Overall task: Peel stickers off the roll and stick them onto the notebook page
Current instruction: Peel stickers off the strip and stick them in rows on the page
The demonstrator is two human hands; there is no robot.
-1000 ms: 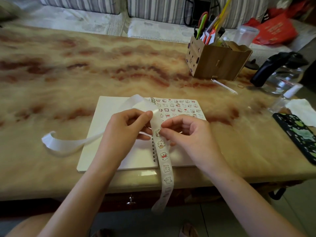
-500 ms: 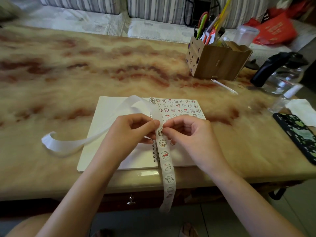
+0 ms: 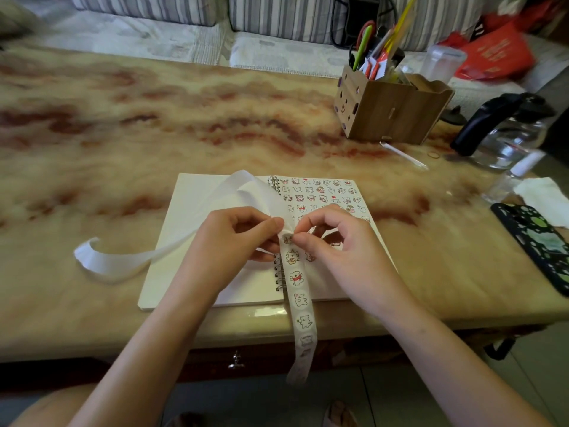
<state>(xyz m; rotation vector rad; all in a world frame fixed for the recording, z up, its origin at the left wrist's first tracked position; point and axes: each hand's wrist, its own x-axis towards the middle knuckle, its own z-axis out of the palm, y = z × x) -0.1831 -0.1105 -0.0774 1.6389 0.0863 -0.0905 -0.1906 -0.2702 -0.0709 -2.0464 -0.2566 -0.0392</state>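
An open spiral notebook [image 3: 197, 217] lies on the near part of the marbled surface [image 3: 123, 118]. Its left page is blank, and the far part of its right page carries rows of small cartoon stickers [image 3: 318, 190].

Both hands meet above the spiral binding. The left hand [image 3: 228, 241] is closed on the sticker strip [image 3: 298, 280]: thumb and forefinger pinch it at the place where it bends. The right hand [image 3: 341, 248] has its fingers curled, and the tips of thumb and forefinger pinch the top sticker [image 3: 288, 240] of the strip, just beside the left fingertips.

Below the hands the printed strip runs to the near side, crosses the edge of the surface and hangs down. The empty backing [image 3: 123, 260] goes from the left hand in an arc over the left page and ends in a curl on the surface, left of the notebook.

At the far right stands a wooden box [image 3: 391, 115] with pens and scissors. Right of it is a glass kettle [image 3: 511, 140], and nearer lie a phone [image 3: 538, 241] and a white tissue [image 3: 545, 192].
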